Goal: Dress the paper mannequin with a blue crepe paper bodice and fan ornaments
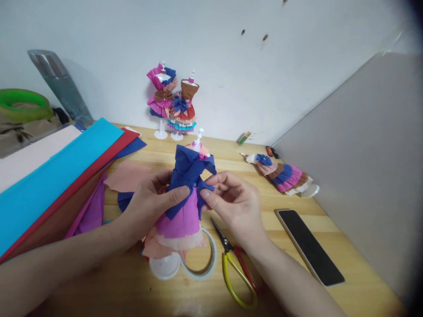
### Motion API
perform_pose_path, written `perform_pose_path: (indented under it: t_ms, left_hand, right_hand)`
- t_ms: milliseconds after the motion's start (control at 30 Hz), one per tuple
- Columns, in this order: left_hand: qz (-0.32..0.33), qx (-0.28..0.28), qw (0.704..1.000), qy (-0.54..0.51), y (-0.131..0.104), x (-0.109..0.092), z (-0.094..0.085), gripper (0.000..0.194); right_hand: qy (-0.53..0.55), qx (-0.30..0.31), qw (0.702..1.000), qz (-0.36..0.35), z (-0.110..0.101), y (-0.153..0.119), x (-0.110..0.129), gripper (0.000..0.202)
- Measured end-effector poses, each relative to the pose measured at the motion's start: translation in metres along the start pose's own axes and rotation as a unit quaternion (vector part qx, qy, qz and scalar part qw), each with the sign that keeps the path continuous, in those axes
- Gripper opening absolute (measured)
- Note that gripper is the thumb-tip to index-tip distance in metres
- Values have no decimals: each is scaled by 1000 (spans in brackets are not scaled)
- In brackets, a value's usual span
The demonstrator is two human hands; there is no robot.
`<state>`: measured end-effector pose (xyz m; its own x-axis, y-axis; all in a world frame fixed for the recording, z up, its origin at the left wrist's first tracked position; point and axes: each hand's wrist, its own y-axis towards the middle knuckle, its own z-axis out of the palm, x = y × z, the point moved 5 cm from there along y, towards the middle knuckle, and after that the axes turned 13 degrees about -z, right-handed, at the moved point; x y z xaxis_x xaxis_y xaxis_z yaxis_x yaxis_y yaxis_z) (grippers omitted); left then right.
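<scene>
Dress form [181, 224] stands between both hands, left hand [155, 196] gripping its bodice, right hand [231, 198] pinching blue paper [205, 187].

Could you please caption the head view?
Two hands shape blue paper on a miniature dress form above a wooden table.

Both hands [194, 200] hold the blue-and-purple paper dress [181, 220].

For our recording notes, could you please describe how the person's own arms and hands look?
The left hand and the right hand are ungloved, with no ring, watch or bracelet in sight. No sleeve shows on the left forearm or the right forearm, and no marking stands out.
</scene>
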<state>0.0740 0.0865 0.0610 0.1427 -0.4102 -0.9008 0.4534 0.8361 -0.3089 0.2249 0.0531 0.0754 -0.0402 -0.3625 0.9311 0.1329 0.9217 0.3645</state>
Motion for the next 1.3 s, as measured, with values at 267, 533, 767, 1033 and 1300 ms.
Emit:
perform_pose_path:
  t_ms: [267, 533, 767, 1033, 1300]
  left_hand:
    - [-6, -17, 1000, 8, -2, 1, -1, 41]
    - [14, -31, 999, 40, -5, -1, -1, 37]
    - [25, -45, 996, 74, -3, -2, -2, 36]
    - [41, -63, 992, 106, -6, -4, 0, 30]
    - [36, -54, 993, 101, -7, -2, 1, 29]
  right_hand:
    - [21, 35, 999, 7, 3, 1, 1, 25]
    - [-51, 40, 995, -70, 0, -4, 5, 13]
    - [-121, 58, 983, -128, -2, -6, 9, 19]
    - [-31, 31, 998, -39, 5, 0, 4, 18]
    - [54, 5, 998, 15, 10, 0, -6, 32]
